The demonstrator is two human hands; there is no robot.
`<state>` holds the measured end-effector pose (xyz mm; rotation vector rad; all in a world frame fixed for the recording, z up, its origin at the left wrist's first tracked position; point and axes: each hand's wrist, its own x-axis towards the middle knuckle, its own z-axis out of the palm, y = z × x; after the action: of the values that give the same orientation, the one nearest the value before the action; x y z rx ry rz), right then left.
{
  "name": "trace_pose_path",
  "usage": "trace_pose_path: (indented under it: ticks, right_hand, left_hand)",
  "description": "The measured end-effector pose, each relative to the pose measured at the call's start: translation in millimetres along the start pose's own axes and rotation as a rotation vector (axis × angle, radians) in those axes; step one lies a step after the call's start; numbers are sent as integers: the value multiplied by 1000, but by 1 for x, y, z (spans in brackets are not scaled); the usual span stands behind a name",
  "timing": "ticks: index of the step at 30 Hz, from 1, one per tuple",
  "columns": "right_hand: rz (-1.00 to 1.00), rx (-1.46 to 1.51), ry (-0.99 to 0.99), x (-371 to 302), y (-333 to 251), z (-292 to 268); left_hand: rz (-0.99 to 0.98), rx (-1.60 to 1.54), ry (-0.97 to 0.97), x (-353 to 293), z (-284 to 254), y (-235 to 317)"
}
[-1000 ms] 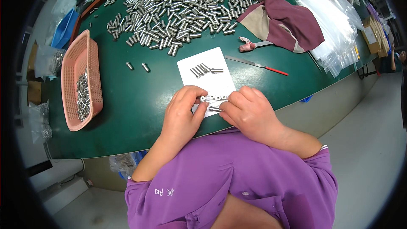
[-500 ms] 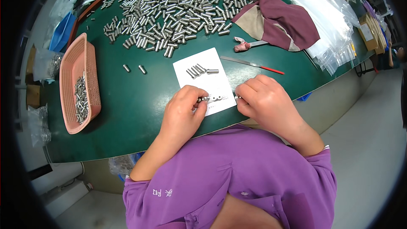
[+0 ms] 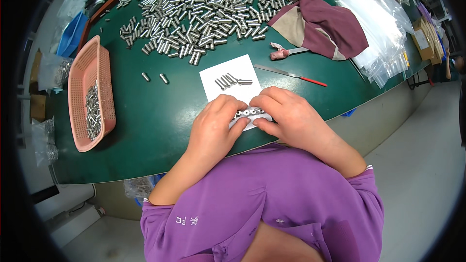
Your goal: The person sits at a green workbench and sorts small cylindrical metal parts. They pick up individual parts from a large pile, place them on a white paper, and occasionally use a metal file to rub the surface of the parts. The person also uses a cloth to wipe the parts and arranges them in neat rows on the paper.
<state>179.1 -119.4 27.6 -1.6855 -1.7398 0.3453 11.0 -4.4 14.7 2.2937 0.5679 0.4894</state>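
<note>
A short row of shiny metal cylinders (image 3: 246,112), with round holes in their ends facing up, sits over the lower part of a white sheet of paper (image 3: 209,76). My left hand (image 3: 213,122) closes on the left end of this row between thumb and fingers. From the other side my right hand (image 3: 290,116) grips the right end in the same way. Fingers partly cover the outer cylinders. Farther up on the paper lie several thin metal pins (image 3: 224,82) side by side, with one thicker metal cylinder (image 3: 246,82) touching them at the right.
A large heap of metal cylinders (image 3: 204,14) covers the table's far side. At left stands a pink basket (image 3: 106,68) with small metal parts. Right of the paper lies a red-handled file (image 3: 313,81); beyond are a cloth-wrapped blade (image 3: 280,53), maroon cloth (image 3: 340,24) and plastic bags (image 3: 376,39).
My right hand has moved left from the paper's right edge to the row of cylinders. Both hands now hold the row from its two ends.
</note>
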Motion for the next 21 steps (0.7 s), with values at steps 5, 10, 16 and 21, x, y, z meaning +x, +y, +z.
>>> trace_pose_path:
  ticks: [5,10,16,21]
  right_hand:
    - [-17,2,-13,-2,6,7]
    - [-46,-43,104,2,-1,-5]
    - [-14,-57,17,1,10,-1]
    - [336,1050,122,4,14,9]
  left_hand:
    - [53,25,21,2,3,0]
    - [61,40,85,2,-5,0]
    - [-94,-28,37,-4,-8,-8]
    - [-511,-1287,16,-9,-13,-20]
